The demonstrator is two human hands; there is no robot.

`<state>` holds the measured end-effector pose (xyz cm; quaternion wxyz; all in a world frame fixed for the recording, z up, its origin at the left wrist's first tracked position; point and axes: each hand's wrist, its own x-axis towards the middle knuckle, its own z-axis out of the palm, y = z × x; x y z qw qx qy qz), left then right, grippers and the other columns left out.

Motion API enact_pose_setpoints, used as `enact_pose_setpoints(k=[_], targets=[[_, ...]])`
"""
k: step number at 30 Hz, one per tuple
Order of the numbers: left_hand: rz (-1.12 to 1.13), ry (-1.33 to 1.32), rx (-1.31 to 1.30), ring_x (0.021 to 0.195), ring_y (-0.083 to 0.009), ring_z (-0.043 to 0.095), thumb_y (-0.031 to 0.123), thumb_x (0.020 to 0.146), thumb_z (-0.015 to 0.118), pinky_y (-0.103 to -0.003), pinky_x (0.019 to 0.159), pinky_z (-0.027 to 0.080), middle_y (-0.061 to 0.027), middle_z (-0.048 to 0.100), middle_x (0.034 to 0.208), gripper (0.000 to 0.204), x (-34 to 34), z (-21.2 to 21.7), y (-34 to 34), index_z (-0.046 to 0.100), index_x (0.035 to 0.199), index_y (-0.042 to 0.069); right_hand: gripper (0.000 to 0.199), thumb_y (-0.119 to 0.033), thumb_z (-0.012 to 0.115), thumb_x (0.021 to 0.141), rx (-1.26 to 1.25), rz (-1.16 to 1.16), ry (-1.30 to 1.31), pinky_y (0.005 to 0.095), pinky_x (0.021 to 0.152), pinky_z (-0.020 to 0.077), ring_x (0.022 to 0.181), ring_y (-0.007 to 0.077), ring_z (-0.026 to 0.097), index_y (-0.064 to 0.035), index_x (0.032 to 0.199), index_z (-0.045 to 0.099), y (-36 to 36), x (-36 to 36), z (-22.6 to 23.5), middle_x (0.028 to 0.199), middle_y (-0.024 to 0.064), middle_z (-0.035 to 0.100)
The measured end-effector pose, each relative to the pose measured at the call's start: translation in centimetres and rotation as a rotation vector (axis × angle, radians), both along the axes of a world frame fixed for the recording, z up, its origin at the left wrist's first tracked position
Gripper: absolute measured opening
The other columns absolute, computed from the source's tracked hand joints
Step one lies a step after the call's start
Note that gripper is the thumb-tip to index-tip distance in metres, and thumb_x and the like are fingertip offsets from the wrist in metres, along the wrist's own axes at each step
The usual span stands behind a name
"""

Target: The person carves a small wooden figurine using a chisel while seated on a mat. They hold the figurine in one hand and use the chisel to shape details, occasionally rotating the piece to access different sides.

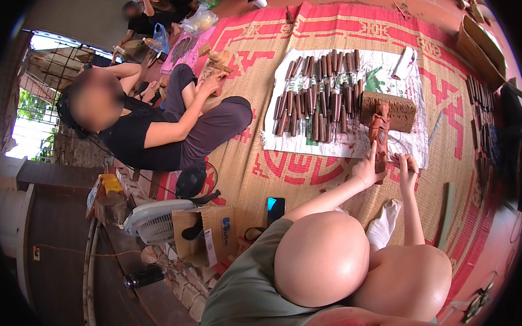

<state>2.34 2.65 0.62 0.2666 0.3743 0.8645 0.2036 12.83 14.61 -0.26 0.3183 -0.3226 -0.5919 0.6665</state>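
Figurine (380, 133) of reddish wood stands upright on the white cloth (285, 142) before the wood block (398, 109); our left hand (368, 166) clasps it, our right hand (407, 167) pinches a thin tool. Its shape looks roughed out; finer carving seems left.

Our own limbs and clothes, seen from above

We see olive-green shorts (249, 290) bunched over the thighs with both knees bare, and just beyond the knees, toward the woven mat (330, 189), a white sock (385, 224) on one foot. Both forearms are sleeveless and uncovered all the way out to the left hand (368, 167) and the right hand (407, 169); a thin bracelet circles the left wrist (360, 180). No gloves are on the fingers.
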Motion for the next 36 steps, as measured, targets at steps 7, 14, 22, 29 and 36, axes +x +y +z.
enact_pose_setpoints(k=[7, 14, 22, 29, 36], targets=[[0.020, 0.007, 0.010, 0.079, -0.0382, 0.063, 0.052, 0.069, 0.069, -0.044, 0.061, 0.053, -0.0285, 0.052, 0.111, 0.119, -0.2, 0.2, -0.4, -0.014, 0.144, 0.015, 0.022, -0.009, 0.055, 0.091, -0.057, 0.037, -0.057, 0.0192, 0.056, 0.0378, 0.062, 0.0028, 0.045, 0.0025, 0.072, 0.056, -1.0, 1.1, 0.2, 0.071, 0.0013, 0.061], [0.000, 0.003, -0.020, 0.080, -0.0384, 0.063, 0.052, 0.068, 0.069, -0.045, 0.062, 0.053, -0.0273, 0.050, 0.117, 0.117, 0.0, 0.2, 0.2, -0.011, 0.144, 0.014, 0.019, -0.007, 0.057, 0.090, 0.261, 0.085, -0.185, 0.0202, 0.049, 0.0358, 0.054, 0.0030, 0.043, 0.0009, 0.073, 0.056, 0.0, 1.0, -0.2, 0.060, -0.0018, 0.054], [-0.009, -0.009, -0.054, 0.086, -0.0394, 0.062, 0.050, 0.070, 0.070, -0.045, 0.066, 0.053, -0.0290, 0.050, 0.116, 0.116, -0.3, 0.9, 0.3, -0.012, 0.144, 0.011, 0.015, -0.007, 0.059, 0.088, 0.268, 0.118, -0.207, 0.0200, 0.051, 0.0403, 0.056, 0.0035, 0.050, 0.0029, 0.076, 0.059, -0.5, 0.4, 2.2, 0.068, 0.0054, 0.064], [-0.002, 0.007, 0.048, 0.081, -0.0415, 0.062, 0.049, 0.069, 0.070, -0.047, 0.064, 0.052, -0.0302, 0.048, 0.118, 0.116, -0.2, 0.1, 0.4, -0.011, 0.144, 0.015, 0.016, -0.008, 0.060, 0.086, 0.317, 0.061, -0.183, 0.0223, 0.051, 0.0430, 0.058, 0.0057, 0.055, 0.0016, 0.073, 0.059, 0.3, 1.0, 2.1, 0.066, 0.0061, 0.064], [0.003, 0.005, -0.039, 0.081, -0.0410, 0.062, 0.058, 0.067, 0.069, -0.047, 0.064, 0.051, -0.0313, 0.052, 0.109, 0.117, -0.2, 0.4, 0.1, -0.010, 0.145, 0.017, 0.016, -0.010, 0.058, 0.089, -0.006, 0.163, -0.074, 0.0205, 0.058, 0.0474, 0.067, 0.0066, 0.061, 0.0025, 0.080, 0.061, -0.4, 2.3, 1.4, 0.075, 0.0060, 0.067]])
